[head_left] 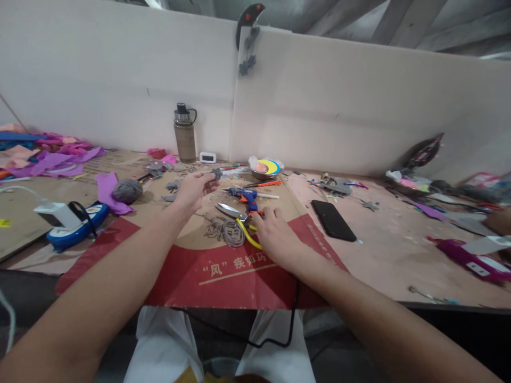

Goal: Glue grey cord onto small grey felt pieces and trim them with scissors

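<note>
My left hand (195,191) is raised over the cardboard, fingertips pinched on a small grey flower-shaped piece (216,173). Lower and to the right, my right hand (274,234) has its fingers curled over one handle of the yellow-handled scissors (229,211); that handle is mostly hidden. The scissor blades lie on the cardboard and point left. Just beyond the scissors is a blue glue gun (250,200) with an orange trigger, close to my right fingertips. A loose coil of grey cord (232,234) lies left of the yellow handle.
A black phone (333,220) lies to the right. A ball of grey yarn (128,190) and a blue power strip (77,226) are on the left. Towards the wall stand a bottle (185,135), a small white clock (207,158) and a bowl (261,173). A black cable (293,314) hangs over the front edge.
</note>
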`<state>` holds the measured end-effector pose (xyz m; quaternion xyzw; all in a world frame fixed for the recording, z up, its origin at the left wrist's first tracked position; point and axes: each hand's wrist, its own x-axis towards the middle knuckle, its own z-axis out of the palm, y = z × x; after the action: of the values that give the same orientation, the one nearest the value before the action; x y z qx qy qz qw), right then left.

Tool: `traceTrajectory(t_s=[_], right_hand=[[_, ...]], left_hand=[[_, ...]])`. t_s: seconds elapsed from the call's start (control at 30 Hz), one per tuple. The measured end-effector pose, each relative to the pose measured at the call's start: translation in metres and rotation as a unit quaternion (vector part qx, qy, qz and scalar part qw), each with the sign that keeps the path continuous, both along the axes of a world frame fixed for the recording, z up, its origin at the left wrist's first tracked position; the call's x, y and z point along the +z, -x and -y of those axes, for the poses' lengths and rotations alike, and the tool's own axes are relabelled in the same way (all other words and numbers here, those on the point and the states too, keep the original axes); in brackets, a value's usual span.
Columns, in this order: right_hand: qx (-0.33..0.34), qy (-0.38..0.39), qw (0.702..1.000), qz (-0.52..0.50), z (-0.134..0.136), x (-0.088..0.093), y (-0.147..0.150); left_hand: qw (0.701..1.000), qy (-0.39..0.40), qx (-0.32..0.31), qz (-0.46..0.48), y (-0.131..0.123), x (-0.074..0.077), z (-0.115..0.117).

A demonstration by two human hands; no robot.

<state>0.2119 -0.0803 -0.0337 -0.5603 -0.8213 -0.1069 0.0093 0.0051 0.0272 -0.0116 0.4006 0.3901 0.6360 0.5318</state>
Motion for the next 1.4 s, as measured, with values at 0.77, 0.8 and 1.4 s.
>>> traceTrajectory(t_s=[0.77,0.8,1.4], right_hand=[[0.045,-0.091,0.97,-0.221,-0.051,0.021,0.018],[0.043,-0.092,0.97,-0.221,-0.052,0.02,0.018],[0.021,-0.104,0.979,-0.172,-0.049,0.021,0.016]], left_hand=[[0.998,-0.01,0.045,0.043,0.013,0.005,-0.005],[0.998,-0.011,0.043,0.038,0.012,0.005,-0.005],[0.998,-0.019,0.052,0.023,0.004,0.007,-0.001]])
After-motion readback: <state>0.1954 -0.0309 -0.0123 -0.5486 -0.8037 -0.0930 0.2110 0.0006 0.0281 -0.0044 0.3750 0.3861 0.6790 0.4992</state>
